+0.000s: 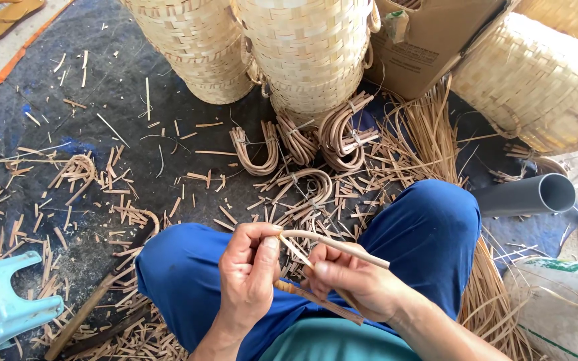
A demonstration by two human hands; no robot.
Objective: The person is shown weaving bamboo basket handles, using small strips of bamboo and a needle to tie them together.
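Closely, both hands [302, 274] bending smooth cane strip [336, 246] (pale, rounded)

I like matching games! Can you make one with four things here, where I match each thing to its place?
Things:
1. bent cane strip
2. grey pipe
3. cardboard box
4. turquoise plastic stool

Places:
A. bottom left corner
B. between the left hand and right hand
C. top, among the woven baskets
D. right of the blue-trousered knee

Pairs: 1-B, 2-D, 3-C, 4-A
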